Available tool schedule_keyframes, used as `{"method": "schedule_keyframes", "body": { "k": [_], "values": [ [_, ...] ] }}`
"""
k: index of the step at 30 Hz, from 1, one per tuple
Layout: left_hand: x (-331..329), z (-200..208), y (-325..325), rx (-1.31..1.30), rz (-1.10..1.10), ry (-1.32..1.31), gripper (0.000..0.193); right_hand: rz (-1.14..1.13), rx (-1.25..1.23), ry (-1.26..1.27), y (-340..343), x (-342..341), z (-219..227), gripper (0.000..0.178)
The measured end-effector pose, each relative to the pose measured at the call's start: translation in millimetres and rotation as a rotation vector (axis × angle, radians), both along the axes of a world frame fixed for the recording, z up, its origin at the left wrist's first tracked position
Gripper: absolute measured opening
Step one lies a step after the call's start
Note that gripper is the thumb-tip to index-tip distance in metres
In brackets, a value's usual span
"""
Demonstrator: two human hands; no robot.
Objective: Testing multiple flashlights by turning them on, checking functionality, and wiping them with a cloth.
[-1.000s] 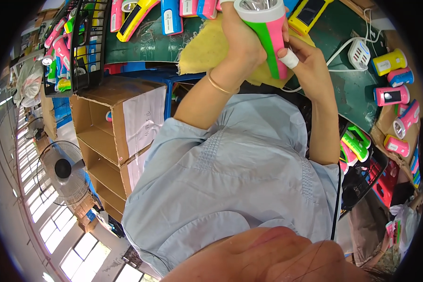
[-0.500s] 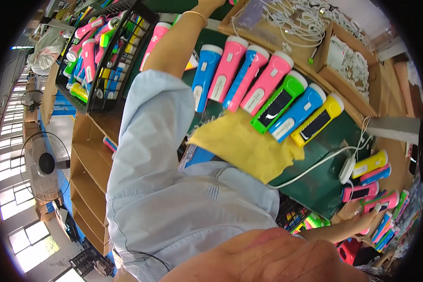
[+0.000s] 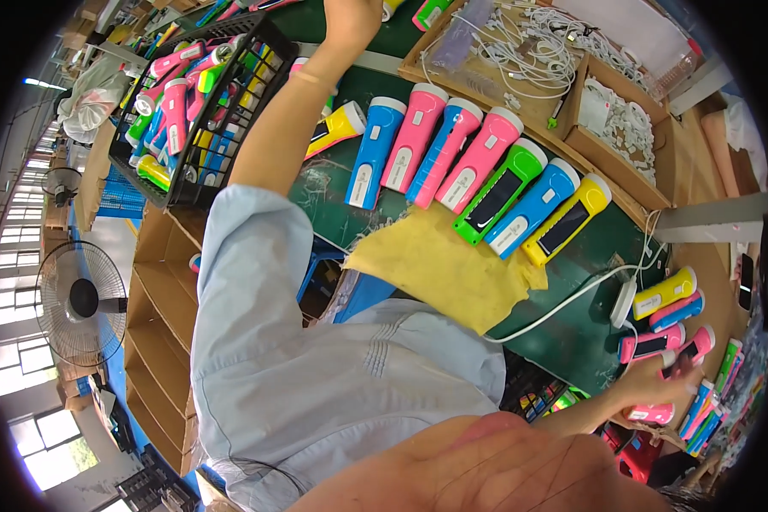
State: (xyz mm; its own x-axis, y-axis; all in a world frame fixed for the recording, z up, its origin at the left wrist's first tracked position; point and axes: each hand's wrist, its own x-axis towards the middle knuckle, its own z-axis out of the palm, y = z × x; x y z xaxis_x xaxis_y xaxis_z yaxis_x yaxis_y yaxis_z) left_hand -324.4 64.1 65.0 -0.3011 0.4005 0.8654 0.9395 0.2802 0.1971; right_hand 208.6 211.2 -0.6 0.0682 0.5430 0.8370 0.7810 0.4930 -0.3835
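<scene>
My left hand (image 3: 352, 24) reaches to the top edge, its fingers cut off or hidden. Below its forearm lies a yellow flashlight (image 3: 336, 130) with a white head. Several flashlights lie in a row on the green table: a blue one (image 3: 375, 154), a pink one (image 3: 415, 136), a blue-and-pink one (image 3: 444, 152), a green one with a dark panel (image 3: 501, 193) and a yellow one (image 3: 567, 220). At the lower right, my right hand (image 3: 650, 382) is closed around the lower end of a pink flashlight (image 3: 698, 344) with a dark panel, slightly blurred.
A black crate (image 3: 230, 111) full of flashlights stands at the upper left. A yellow cloth (image 3: 444, 264) lies at the table's near edge. White cables (image 3: 520, 51) fill a shallow box at the back, beside a carton of small white parts (image 3: 614, 111). Cardboard shelves (image 3: 158, 333) stand left.
My left hand and forearm have come back and to the left, uncovering the yellow flashlight. My right hand has shifted slightly, and the pink flashlight in it has changed its tilt.
</scene>
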Motion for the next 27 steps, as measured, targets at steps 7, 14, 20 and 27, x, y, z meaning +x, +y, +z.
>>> {"method": "schedule_keyframes", "body": {
  "k": [7,14,20,27],
  "values": [
    [166,-27,-44,0.045,-0.371,-0.49,0.034,1.222,-0.71,0.476,-90,-102,-9,0.065],
    [304,-90,-105,-0.53,-1.174,-1.484,0.056,1.153,-0.112,0.038,-115,-63,-48,0.036],
    [301,-99,-84,-0.183,-0.982,-1.402,0.049,1.372,-0.959,0.113,-149,-98,-59,0.039],
    [298,-78,-63,0.04,-1.035,-2.033,0.028,1.172,-1.17,0.515,-135,-66,-66,0.022]
  ]
}}
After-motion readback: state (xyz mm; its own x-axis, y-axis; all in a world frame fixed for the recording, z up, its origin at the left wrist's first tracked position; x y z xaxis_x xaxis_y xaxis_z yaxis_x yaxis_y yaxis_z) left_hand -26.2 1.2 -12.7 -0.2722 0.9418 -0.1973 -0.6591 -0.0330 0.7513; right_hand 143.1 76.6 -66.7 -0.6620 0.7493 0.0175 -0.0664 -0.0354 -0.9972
